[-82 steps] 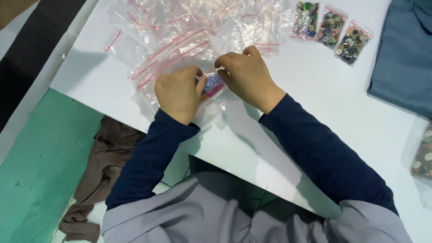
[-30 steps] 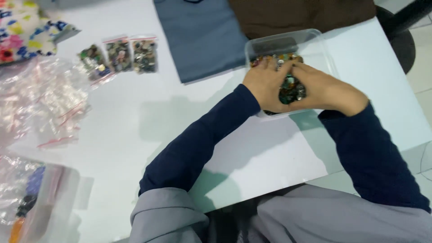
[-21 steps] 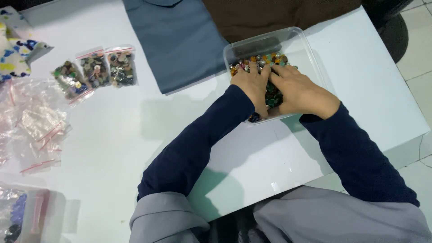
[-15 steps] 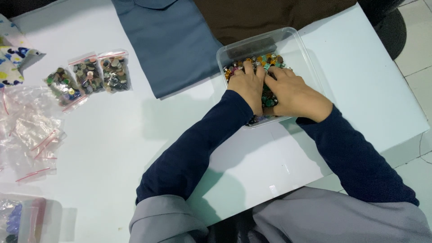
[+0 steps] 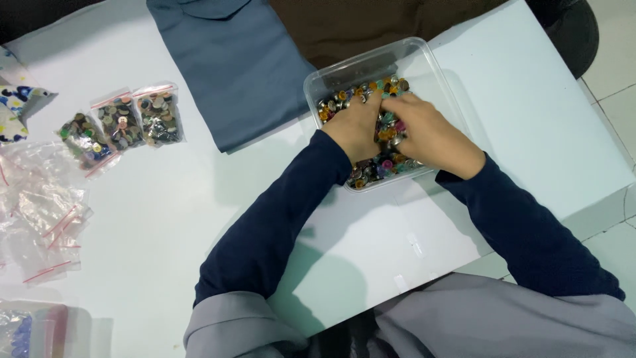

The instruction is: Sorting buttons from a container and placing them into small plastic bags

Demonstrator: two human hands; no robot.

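Head view: your left hand [image 5: 358,129] and right hand [image 5: 430,136] rest in the clear plastic tub [image 5: 424,56] of mixed buttons [image 5: 387,162]; whether either grip holds any cannot be told; three filled bags [image 5: 122,122] lie done, empty bags [image 5: 46,219] remain; the white bench [image 5: 165,199] carries blue cloth [image 5: 232,66]; tiled floor [image 5: 613,59] right.

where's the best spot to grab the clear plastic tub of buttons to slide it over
Probably the clear plastic tub's bare far rim, coming from the far side: both the left hand and right hand fill the near half, over the mixed coloured buttons.
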